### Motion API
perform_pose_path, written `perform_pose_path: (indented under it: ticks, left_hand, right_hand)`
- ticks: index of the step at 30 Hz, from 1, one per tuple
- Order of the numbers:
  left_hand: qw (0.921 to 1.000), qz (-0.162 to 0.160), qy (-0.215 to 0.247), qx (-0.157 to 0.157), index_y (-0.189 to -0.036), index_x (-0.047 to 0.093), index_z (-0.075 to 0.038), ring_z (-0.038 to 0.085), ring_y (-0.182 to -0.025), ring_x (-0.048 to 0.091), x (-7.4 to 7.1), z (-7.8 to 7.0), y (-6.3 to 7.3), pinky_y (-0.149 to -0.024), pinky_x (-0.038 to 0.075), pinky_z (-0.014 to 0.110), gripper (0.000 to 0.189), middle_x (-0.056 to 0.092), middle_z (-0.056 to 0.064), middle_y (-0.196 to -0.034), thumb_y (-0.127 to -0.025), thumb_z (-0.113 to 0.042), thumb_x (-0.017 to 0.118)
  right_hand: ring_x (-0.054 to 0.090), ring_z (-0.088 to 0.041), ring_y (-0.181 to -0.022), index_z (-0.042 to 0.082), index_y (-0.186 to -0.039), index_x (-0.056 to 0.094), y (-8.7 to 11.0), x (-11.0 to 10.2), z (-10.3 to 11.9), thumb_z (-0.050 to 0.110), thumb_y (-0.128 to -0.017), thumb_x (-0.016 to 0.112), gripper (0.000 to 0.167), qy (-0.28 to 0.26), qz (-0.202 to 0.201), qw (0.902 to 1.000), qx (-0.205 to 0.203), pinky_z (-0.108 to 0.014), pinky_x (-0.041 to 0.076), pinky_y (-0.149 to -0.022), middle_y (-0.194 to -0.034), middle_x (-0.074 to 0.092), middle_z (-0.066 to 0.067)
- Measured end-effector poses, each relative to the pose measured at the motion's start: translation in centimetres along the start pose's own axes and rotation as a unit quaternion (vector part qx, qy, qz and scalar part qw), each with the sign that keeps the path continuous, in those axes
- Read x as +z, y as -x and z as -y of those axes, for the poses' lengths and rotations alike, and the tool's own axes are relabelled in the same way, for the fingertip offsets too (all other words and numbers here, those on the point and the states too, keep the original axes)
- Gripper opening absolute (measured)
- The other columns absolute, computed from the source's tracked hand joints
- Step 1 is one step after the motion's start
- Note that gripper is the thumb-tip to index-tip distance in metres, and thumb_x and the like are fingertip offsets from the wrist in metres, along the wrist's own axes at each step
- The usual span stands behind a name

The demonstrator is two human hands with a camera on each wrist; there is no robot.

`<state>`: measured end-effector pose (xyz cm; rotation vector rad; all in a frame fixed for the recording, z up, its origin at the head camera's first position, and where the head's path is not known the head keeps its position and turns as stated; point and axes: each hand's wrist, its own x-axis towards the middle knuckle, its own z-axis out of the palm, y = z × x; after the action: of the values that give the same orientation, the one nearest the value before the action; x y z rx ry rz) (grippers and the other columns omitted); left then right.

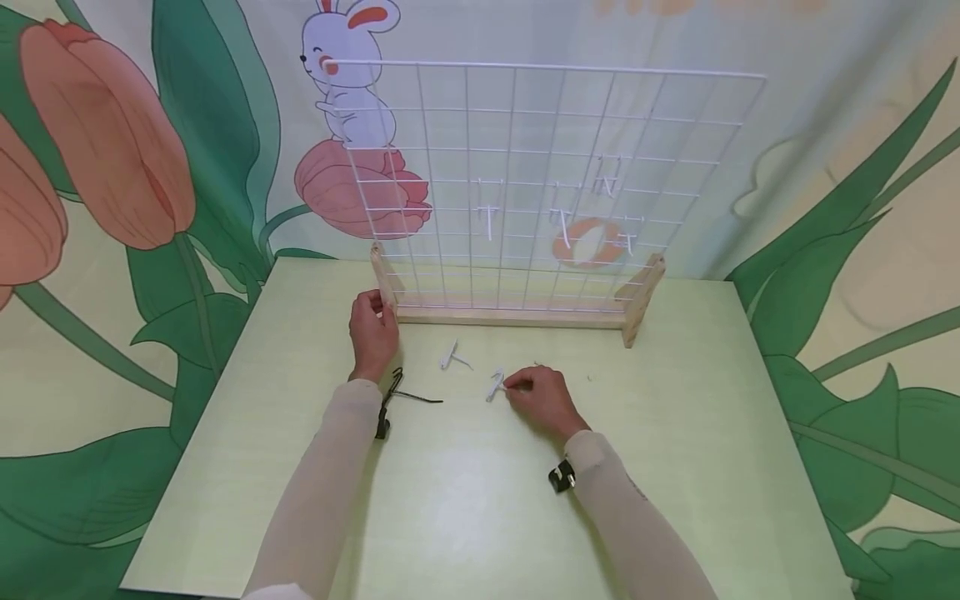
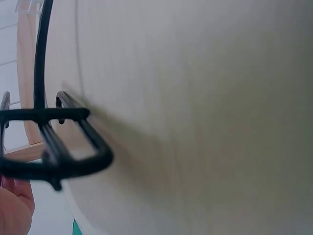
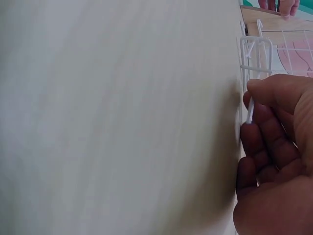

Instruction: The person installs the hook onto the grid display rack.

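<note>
My right hand [image 1: 546,402] pinches the thin prong of a white wire hook [image 1: 495,386] between thumb and fingers, low over the table. In the right wrist view the hook's square back frame [image 3: 256,54] points away from the fingertips. My left hand [image 1: 373,335] grips the left wooden foot [image 1: 384,275] of a stand that holds up a white wire grid panel [image 1: 513,150]. By the left wrist lies a black wire hook [image 1: 405,394], large in the left wrist view. Another white hook [image 1: 452,358] lies between the hands.
Several white hooks hang on the grid, such as one hook [image 1: 564,227] right of its middle. The stand's wooden crossbar [image 1: 510,317] and right foot [image 1: 642,300] rest toward the table's [image 1: 450,517] back edge. A printed curtain [image 1: 225,125] hangs behind.
</note>
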<state>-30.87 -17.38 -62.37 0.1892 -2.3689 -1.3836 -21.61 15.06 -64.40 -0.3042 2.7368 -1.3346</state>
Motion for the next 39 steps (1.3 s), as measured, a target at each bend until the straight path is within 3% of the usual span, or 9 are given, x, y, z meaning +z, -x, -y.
perform_pose_path:
  ticks: [5,12,26,39]
  left_hand:
    - [1.0,0.001,0.005,0.001,-0.137,0.053,-0.003,0.034,-0.121,0.063,0.0,-0.1,0.1,-0.098,0.057,0.051,0.032,0.06,0.019,-0.132,-0.11,-0.02,0.053]
    - [1.0,0.0,-0.002,-0.003,-0.137,0.052,-0.002,0.036,-0.121,0.062,-0.2,-0.5,0.2,-0.098,0.056,0.052,0.032,0.059,0.02,-0.131,-0.11,-0.019,0.054]
    - [1.0,-0.004,0.003,0.005,-0.136,0.053,-0.002,0.036,-0.121,0.062,-0.1,0.0,0.1,-0.098,0.056,0.052,0.032,0.059,0.02,-0.131,-0.11,-0.021,0.053]
    - [0.9999,-0.004,0.011,0.004,-0.136,0.054,-0.001,0.037,-0.121,0.062,-0.1,0.0,0.1,-0.098,0.056,0.052,0.032,0.059,0.021,-0.131,-0.11,-0.02,0.054]
  right_hand:
    - [0.073,-0.017,-0.1,0.017,-0.102,0.084,0.3,-0.1,0.5,0.011,-0.091,0.08,0.013,-0.012,-0.005,0.9999,0.008,-0.039,0.058,-0.096,-0.101,0.081,0.003]
    - [0.074,-0.014,-0.091,0.013,-0.103,0.083,0.3,0.1,0.6,0.006,-0.092,0.078,0.014,-0.02,-0.008,0.9998,-0.005,-0.034,0.062,-0.086,-0.099,0.08,-0.001]
    - [0.076,-0.015,-0.084,0.011,-0.099,0.084,0.3,-0.1,0.8,0.005,-0.09,0.077,0.013,-0.015,-0.059,0.9978,-0.026,-0.032,0.064,-0.079,-0.093,0.08,-0.003]
    - [0.077,-0.015,-0.083,0.01,-0.1,0.084,0.1,-1.1,2.9,0.006,-0.09,0.074,0.014,0.024,-0.102,0.9933,-0.048,-0.032,0.064,-0.075,-0.095,0.081,-0.004]
